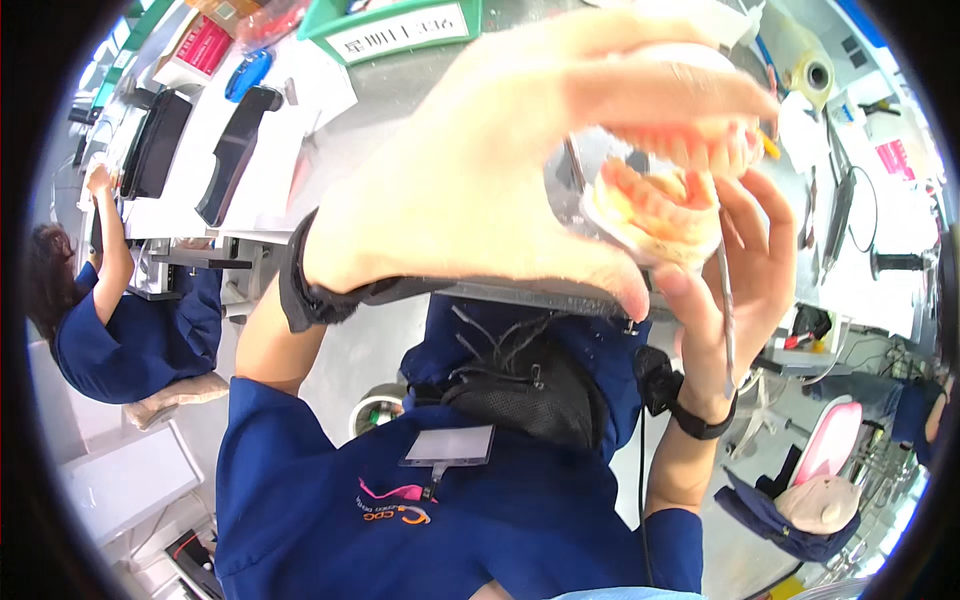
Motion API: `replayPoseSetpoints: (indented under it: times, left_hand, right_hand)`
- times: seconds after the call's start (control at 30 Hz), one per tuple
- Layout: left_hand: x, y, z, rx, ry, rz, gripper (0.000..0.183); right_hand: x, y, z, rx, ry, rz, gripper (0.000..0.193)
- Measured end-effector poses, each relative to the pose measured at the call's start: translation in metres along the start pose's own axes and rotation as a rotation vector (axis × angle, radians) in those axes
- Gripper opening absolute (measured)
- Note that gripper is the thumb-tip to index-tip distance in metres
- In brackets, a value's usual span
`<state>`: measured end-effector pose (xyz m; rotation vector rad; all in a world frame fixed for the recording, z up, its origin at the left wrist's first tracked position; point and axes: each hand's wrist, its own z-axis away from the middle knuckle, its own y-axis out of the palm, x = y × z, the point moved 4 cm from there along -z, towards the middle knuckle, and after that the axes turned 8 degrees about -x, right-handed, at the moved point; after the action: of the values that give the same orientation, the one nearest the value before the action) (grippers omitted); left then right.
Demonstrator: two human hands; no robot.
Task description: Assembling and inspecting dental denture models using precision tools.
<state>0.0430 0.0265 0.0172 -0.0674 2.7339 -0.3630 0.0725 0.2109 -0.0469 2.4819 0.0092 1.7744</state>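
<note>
Close in front of me, my left hand (480,170) is closed round an upper dental model (705,150) with pink gum and pale teeth. Its fingers lie over the model's top, and its thumb reaches down beside the lower dental model (655,215). That lower model, with pinkish teeth on a whitish base, rests in my right hand (750,270), whose thumb presses its front. The two models are parted at the front; their back is hidden. A thin metal dental hand tool (727,320) also hangs down along my right palm.
A green bin (400,30) with a white label stands on the bench behind my left hand. Dark trays (235,150) and a blue object (248,75) lie to the left. A co-worker (140,320) sits far left. A pink-backed chair (832,440) stands at right.
</note>
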Motion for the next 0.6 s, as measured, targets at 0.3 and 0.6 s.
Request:
replayPoseSetpoints:
  times: [0.3,0.6]
  left_hand:
    - [-0.024,0.004,-0.024,0.023,-0.01,-0.106,0.053]
    - [-0.029,0.003,-0.023,0.065,0.046,-0.124,0.046]
  right_hand:
    - [0.02,-0.001,-0.003,-0.109,0.068,-0.316,0.093]
    - [0.023,0.003,-0.002,-0.089,0.069,-0.291,0.093]
